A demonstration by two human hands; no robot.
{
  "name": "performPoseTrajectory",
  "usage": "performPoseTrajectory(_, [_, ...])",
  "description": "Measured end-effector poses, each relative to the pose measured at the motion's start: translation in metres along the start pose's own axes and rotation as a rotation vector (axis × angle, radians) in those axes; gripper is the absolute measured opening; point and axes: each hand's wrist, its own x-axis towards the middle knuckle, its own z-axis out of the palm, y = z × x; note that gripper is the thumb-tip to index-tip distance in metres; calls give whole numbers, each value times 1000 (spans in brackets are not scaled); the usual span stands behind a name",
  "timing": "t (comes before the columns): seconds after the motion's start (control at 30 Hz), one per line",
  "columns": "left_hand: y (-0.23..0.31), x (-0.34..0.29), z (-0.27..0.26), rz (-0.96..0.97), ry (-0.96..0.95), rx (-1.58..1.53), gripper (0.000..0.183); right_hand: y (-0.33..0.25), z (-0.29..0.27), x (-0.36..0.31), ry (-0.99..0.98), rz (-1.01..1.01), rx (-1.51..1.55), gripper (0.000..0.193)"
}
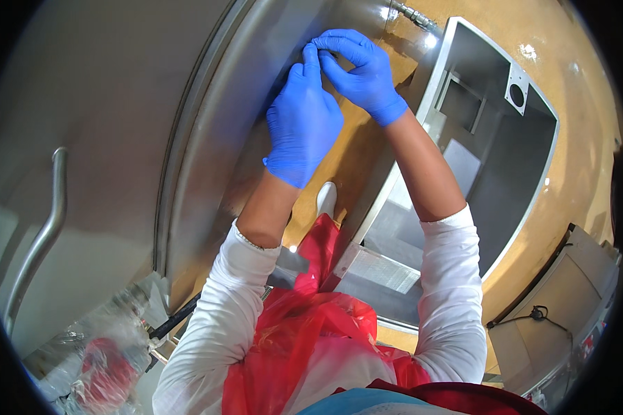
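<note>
My left hand (303, 121) and my right hand (360, 72), both in blue gloves, meet at the upper middle, beside the grey metal wall (256, 76). The left index finger points up, with its tip against the right fingertips; the other left fingers are curled in. My right hand is bent over, its fingers pressed together at that tip. Whatever lies between the fingertips is too small or too hidden to make out. White sleeves (453, 297) cover my forearms up to near the wrists, and a red plastic apron (291, 339) hangs in front of me.
An open metal tub (547, 145) with a round-holed bracket (518, 88) stands to the right. On the left, a bent metal handle (52, 221) sticks out from the grey panel. Plastic bags (107, 366) lie lower left. A metal hose fitting (417, 17) is at the top.
</note>
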Motion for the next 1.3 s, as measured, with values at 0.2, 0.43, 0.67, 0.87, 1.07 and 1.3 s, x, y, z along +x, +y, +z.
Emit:
performPoseTrajectory(0.2, [-3, -1, 4, 55, 63, -62, 65, 1, 6, 2, -7, 27, 18, 23])
performPoseTrajectory(0.43, [-12, -11, 6, 102, 163, -144, 65, 10, 13, 0, 141, -142, 110, 29])
performPoseTrajectory(0.67, [-13, -22, 16, 93, 279, -203, 63, 3, 12, 14, 115, -353, -69, 26])
performPoseTrajectory(0.87, [-12, -16, 16, 63, 279, -232, 63, 3, 22, 16, 125, -339, -211, 20])
performPoseTrajectory(1.07, [-12, -11, 9, 61, 245, -246, 61, 4, 21, 16, 128, -321, -204, 20])
performPoseTrajectory(1.3, [-13, -18, 0, 50, 210, -239, 63, 2, 12, 19, 46, -288, -129, 20])
